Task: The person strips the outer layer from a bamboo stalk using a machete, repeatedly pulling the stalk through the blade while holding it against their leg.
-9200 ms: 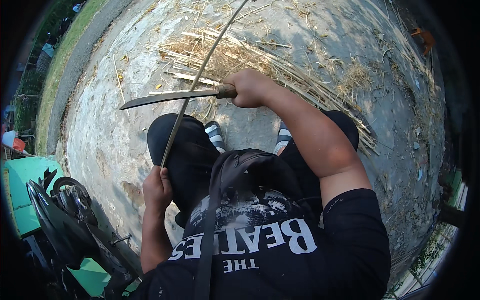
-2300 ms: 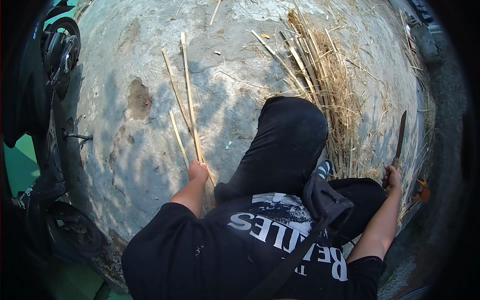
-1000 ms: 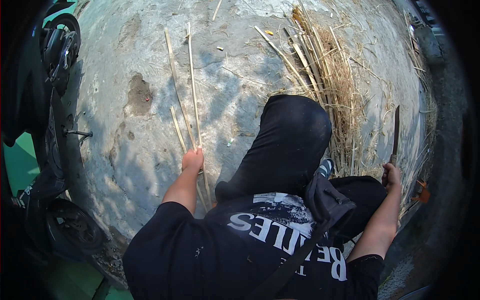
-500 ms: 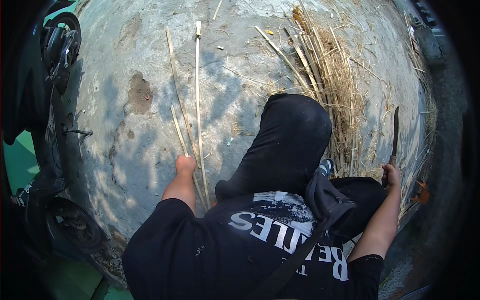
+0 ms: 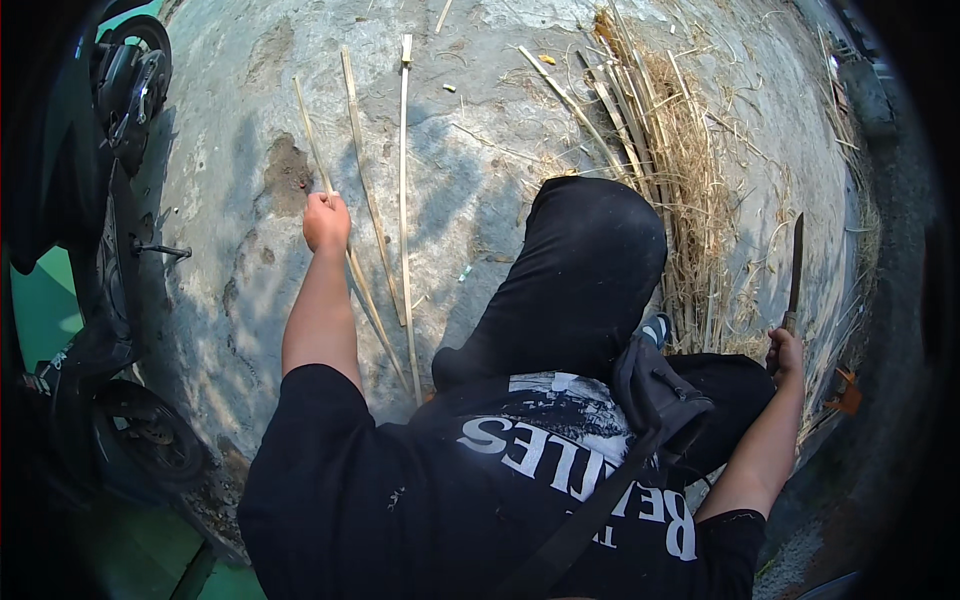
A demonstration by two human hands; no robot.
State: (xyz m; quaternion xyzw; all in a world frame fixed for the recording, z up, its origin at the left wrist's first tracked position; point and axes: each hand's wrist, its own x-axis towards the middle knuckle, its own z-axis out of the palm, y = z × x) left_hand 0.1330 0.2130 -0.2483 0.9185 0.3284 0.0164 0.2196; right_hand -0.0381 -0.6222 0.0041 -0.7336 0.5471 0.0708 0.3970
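My left hand (image 5: 326, 221) is closed around a thin pale bamboo strip (image 5: 374, 308). The strip runs from beyond my fist back toward my body. Two more long strips, one bamboo strip (image 5: 364, 165) and a straighter, paler one (image 5: 404, 190), lie on the concrete just right of that hand. Out at the right side, my right hand (image 5: 786, 354) grips the handle of a machete (image 5: 796, 268). Its long dark blade points away from me, apart from the strips.
A heap of bamboo strips and stringy shavings (image 5: 695, 190) lies beyond my bent knee (image 5: 600, 235). At the left edge stands a motorbike (image 5: 130, 90), its kickstand (image 5: 162, 250) reaching toward the concrete ground (image 5: 240, 330). An orange object (image 5: 848, 393) sits near my right forearm.
My left hand has moved away from my body and a little left, carrying the bamboo strip with it. The right hand and the machete have stayed nearly in place.
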